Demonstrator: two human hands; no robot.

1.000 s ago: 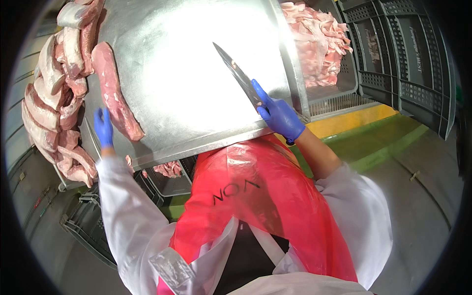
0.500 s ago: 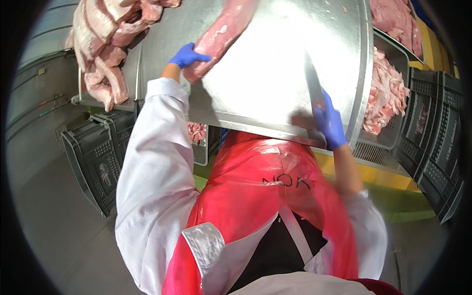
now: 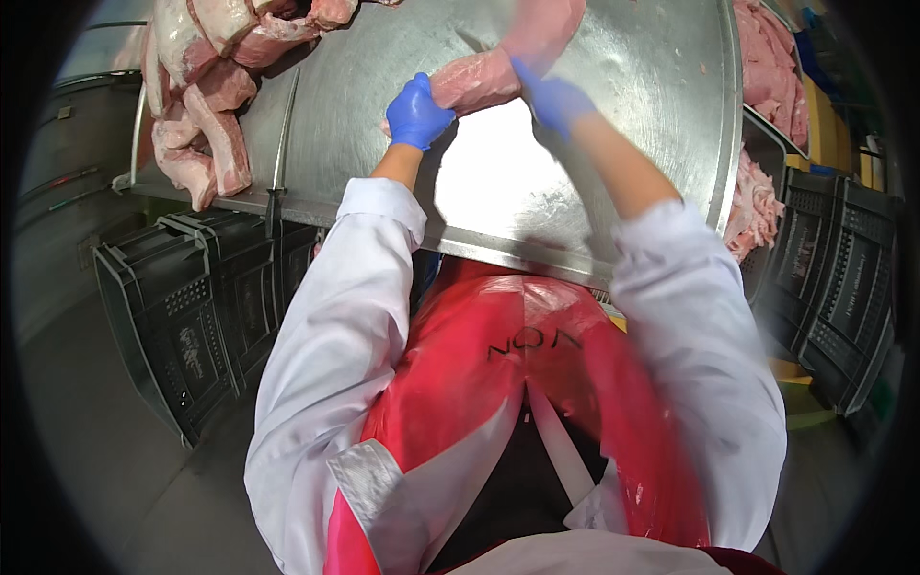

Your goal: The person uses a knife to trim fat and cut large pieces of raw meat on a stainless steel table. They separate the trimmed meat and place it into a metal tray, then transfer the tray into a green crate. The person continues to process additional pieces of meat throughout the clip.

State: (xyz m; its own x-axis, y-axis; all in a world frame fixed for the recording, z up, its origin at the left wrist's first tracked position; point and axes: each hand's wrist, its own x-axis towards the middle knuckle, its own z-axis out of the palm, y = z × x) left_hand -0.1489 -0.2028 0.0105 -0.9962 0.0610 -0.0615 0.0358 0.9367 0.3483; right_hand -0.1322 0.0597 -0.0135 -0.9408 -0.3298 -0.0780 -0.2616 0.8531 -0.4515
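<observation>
A long pink strip of pork loin [image 3: 479, 81] lies curved across the metal worktable, its far end blurred. My left hand [image 3: 420, 115], in a blue glove, is closed round the near left end of the loin. Against its right side is my right hand [image 3: 559, 99], also blue-gloved and smeared by motion, fingers curled. The knife it carried a moment earlier is mostly hidden; a dark streak left of the meat, perhaps its blade, shows faintly.
Large pork cuts [image 3: 206, 105] are piled at the table's left. A thin metal rod [image 3: 287, 129] stands beside them. Rightward are a tray of pink meat [image 3: 771, 77] and a bin of trimmings [image 3: 754, 206]. Black crates [image 3: 187, 326] stand below left, with more crates [image 3: 843, 278] at right.
My right hand has swung from the table's right front edge up and left to the loin. The loin and my left hand now appear further right.
</observation>
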